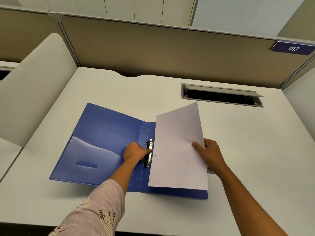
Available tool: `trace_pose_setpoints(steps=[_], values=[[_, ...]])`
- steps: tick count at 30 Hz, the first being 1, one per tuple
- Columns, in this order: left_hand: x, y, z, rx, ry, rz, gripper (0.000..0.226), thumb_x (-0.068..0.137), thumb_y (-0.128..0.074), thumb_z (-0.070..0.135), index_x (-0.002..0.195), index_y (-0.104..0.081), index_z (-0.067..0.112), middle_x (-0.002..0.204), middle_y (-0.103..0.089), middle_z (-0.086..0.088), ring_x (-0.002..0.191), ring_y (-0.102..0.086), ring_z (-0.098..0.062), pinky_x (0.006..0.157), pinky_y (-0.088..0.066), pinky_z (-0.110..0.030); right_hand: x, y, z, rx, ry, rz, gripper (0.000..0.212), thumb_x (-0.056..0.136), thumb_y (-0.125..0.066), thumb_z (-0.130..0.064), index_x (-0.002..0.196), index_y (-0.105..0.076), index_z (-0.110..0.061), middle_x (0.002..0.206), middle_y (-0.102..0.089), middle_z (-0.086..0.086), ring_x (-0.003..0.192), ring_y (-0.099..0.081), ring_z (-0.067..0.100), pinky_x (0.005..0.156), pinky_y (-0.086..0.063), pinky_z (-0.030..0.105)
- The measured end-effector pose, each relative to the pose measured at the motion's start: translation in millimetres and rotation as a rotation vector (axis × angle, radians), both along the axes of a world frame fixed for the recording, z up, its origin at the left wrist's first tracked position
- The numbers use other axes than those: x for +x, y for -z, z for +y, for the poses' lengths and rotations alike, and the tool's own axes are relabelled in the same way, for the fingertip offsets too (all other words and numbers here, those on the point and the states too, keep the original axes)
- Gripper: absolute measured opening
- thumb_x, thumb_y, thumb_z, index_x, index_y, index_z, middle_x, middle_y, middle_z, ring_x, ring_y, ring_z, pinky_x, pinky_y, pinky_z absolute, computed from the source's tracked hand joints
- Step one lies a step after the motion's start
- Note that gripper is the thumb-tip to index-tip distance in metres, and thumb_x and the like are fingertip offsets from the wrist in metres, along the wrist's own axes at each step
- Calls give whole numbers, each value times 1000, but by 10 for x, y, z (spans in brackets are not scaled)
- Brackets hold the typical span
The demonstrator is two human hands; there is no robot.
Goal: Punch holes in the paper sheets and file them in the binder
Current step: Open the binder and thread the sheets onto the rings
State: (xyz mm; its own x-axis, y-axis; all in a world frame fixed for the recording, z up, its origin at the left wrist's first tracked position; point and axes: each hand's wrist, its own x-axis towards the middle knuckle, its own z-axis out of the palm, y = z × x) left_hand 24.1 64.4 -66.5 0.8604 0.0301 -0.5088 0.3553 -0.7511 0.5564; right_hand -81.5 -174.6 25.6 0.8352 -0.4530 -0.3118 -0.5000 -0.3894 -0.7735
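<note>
A blue binder [105, 133] lies open on the white desk [247, 150]. Its metal ring mechanism [149, 153] sits on the spine. My left hand [135, 151] rests on the mechanism, fingers pressing its left side and thumb on the metal. My right hand [208, 153] holds white paper sheets [179, 150] by their right edge, thumb on top, over the binder's right cover. The paper shows two punched holes along its left edge, just right of the rings. The sheets tilt up at the far right.
A grey cable slot [221, 95] with its lid raised is set into the desk at the back right. A small metal object [210, 170] peeks out beneath my right wrist. Beige partition walls enclose the desk at the back and sides.
</note>
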Motion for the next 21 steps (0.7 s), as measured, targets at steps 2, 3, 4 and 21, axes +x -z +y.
trace_pose_setpoints(steps=[2,3,4,21], values=[[1,8,-4,1,3,0,40,70,-78,47,52,-62,15,60,-69,-5,62,-70,-21,61,-58,-34,29,-20,18,-11,-26,-6,25,90,-60,-34,99,-64,-10,95,-68,6,81,-65,23,66,-50,27],[5,13,-11,2,3,-2,40,70,-78,46,52,-62,15,59,-69,-5,62,-70,-22,60,-58,-34,42,-36,30,-20,-42,-10,22,90,-61,-32,97,-64,-11,93,-68,6,78,-64,22,62,-47,23],[8,20,-16,3,4,-3,40,70,-78,46,52,-61,15,59,-68,-5,63,-70,-23,59,-58,-34,54,-48,45,-28,-56,-12,21,90,-61,-31,95,-64,-10,91,-68,7,76,-64,22,60,-45,22],[1,79,-30,42,66,-49,30,77,-71,44,79,-67,15,79,-67,-4,66,-58,-19,50,-43,-23,344,-270,345,-283,-187,45,22,90,-58,-23,80,-63,-5,78,-65,11,63,-58,23,54,-42,27]])
